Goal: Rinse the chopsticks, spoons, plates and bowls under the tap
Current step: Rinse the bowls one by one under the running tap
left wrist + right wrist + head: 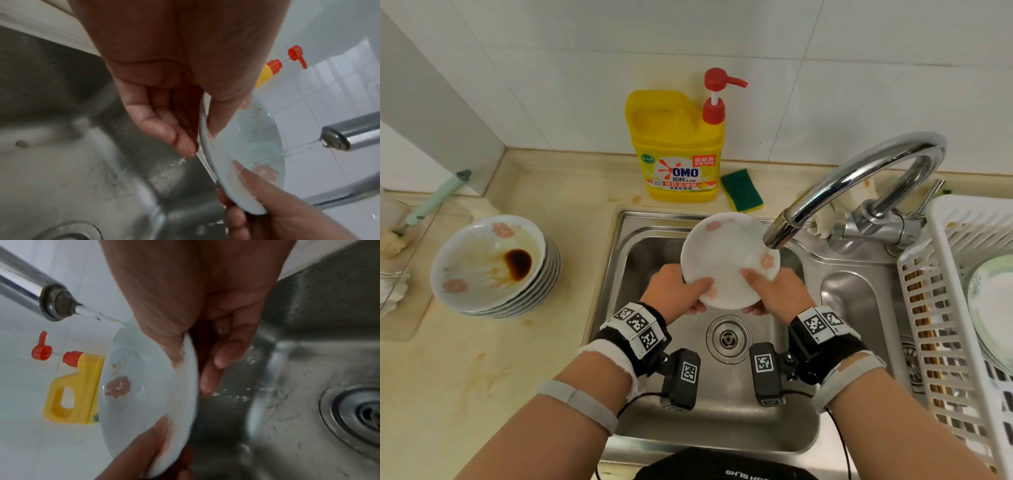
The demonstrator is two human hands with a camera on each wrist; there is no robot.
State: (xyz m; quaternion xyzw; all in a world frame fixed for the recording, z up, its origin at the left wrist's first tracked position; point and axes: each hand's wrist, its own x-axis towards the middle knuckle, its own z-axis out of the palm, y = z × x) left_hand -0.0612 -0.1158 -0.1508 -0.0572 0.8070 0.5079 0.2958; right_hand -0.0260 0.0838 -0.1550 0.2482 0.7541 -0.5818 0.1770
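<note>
Both hands over the stainless steel sink basin (784, 425), close together, each clamped on the same dish. Left hand (674, 291): thumb over the near-left rim, fingers behind. Right hand (774, 291): thumb over the near-right rim, fingers underneath.

Dish is a shallow round white plate with pink flower prints (726, 257), glossy and wet, no visible residue on its face. Held above the round metal drain (728, 339), tilted up on edge, concave face toward the person and the spout, upper rim leaning away toward the wall. Being round, it has no long axis.

Curved chrome tap (859, 185) arches from the right; its mouth sits just above the plate's right rim. Wrist views show a thin stream striking the plate (144, 386) and drops running off its lower edge (216, 164).

Right, beside the sink: white slatted plastic drying rack (941, 274) holding pale plates and brown chopsticks.

Left, on the beige counter (465, 377): stack of white flower-print plates (493, 267), top one smeared, with a pool of dark sauce.

Far, against the tiled wall: yellow detergent jug with red pump (678, 144), green-and-yellow sponge (742, 190) just beside it.
</note>
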